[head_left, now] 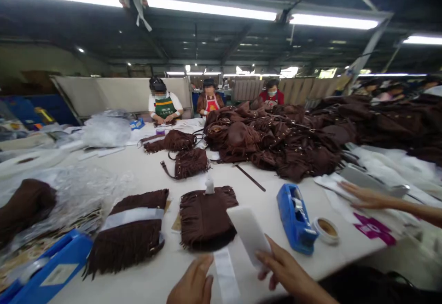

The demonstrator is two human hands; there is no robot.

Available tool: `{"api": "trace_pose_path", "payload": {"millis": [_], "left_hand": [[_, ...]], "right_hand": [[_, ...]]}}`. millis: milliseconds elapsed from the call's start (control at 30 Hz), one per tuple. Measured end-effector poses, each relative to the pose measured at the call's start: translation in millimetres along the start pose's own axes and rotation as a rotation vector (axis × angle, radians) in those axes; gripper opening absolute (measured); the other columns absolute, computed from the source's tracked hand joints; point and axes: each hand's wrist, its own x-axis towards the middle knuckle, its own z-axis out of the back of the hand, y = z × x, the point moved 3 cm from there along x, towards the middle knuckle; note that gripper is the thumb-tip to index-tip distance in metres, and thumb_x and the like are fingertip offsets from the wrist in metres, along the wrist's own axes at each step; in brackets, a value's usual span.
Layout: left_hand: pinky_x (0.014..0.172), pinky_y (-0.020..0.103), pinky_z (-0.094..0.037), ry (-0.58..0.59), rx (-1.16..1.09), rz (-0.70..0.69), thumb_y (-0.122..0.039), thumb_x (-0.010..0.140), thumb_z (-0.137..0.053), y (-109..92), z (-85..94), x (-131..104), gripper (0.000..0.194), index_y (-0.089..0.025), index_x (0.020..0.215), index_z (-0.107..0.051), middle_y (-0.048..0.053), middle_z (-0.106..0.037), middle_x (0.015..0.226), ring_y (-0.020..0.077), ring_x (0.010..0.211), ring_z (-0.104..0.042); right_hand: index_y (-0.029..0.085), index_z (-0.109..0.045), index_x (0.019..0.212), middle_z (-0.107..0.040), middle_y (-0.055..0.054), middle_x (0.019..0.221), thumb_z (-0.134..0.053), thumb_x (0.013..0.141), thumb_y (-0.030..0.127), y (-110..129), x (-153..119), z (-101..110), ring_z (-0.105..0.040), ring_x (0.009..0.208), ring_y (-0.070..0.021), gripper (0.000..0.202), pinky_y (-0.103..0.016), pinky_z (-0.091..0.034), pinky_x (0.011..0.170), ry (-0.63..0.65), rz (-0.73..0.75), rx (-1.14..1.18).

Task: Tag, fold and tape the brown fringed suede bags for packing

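The right hand (283, 265) reaches in from the lower right, forearm slanting, its fingers pinching the lower end of a pale flat panel (247, 232), which tilts up and leftward above the worktop (148, 168). The left hand (191, 281) is low at the near edge, its fingers loosely bent and thumb parted from them, just beside a white strip (226, 272); the dark brown fringed bag (209, 219) lies directly beyond on the worktop.
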Motion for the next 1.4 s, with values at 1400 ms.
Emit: {"api": "trace_pose_path", "payload": {"millis": [1400], "left_hand": [[0.110,0.036,-0.042,0.623,0.041,-0.043,0.007,0.075,-0.032,78,-20.9,117,0.078,-0.020,0.149,-0.036,0.007,-0.054,0.145,0.0175,0.131,-0.051]], "right_hand": [[0.019,-0.054,0.118,-0.065,-0.003,0.096,-0.067,0.076,0.041,-39,106,-49,-0.061,0.069,-0.0133,0.049,-0.020,-0.053,0.047,-0.298,-0.027,0.474]]}}
